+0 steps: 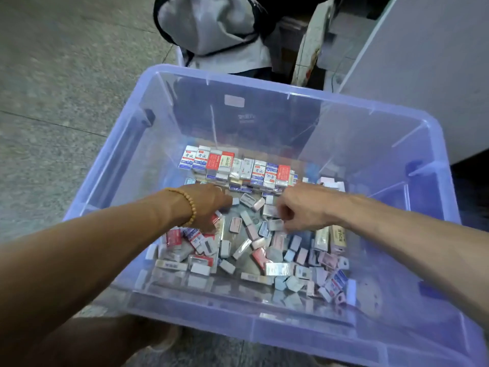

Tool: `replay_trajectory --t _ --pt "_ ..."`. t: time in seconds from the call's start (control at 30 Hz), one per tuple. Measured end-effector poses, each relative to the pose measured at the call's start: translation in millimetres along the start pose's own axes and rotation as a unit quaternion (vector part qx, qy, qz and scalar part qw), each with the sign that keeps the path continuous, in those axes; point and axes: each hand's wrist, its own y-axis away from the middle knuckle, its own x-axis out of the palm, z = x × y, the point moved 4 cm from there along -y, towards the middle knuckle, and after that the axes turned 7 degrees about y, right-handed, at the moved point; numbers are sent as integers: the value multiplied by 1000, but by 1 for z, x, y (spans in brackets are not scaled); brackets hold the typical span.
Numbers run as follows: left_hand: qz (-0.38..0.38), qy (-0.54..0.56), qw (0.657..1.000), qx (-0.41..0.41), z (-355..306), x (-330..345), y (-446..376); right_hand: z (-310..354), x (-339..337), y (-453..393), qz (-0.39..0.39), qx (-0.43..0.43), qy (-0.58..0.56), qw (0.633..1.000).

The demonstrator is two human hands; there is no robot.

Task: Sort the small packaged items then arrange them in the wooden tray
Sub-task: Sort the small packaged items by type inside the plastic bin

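Dozens of packs [248, 247] still sit loose in a heap across the lower middle of the frame, so I'd say this job is maybe a third done at best. One neat row [235, 165] is stood up along the far side, centre of the frame: blue-white ones, red ones and a few pale ones side by side, with more stacked under them. Everything is down in the bottom of the bin [111, 165], a clear purple plastic one on the floor; I guess the brownish base under the packs is the tray, can't really tell.

Both arms reach in from the bottom corners. Left hand [205, 205], bead bracelet [189, 205] on the wrist, is palm down on the pile with its fingers curled on a small pack [235, 201] at the tips. Right hand [304, 210] hangs just over the heap, fingers curled toward a pale pack [275, 224]; whether that grip has closed on it, I can't tell.
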Motion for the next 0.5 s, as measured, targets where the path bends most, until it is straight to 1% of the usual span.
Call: replay_trajectory --t 0.07,0.13,0.23,0.33,0.5 --pt "26 -29 999 2 1 8 -6 -11 16 5 92 13 2 996" --pt "35 -40 998 17 0 12 -9 -16 26 8 143 26 -7 989" --pt "52 -9 998 43 -4 18 -15 -20 28 11 148 35 19 988" --pt "69 16 996 51 -8 23 -19 -23 35 20 190 25 62 979" --pt "79 52 994 54 -6 24 -21 -19 49 22 205 8 94 974"
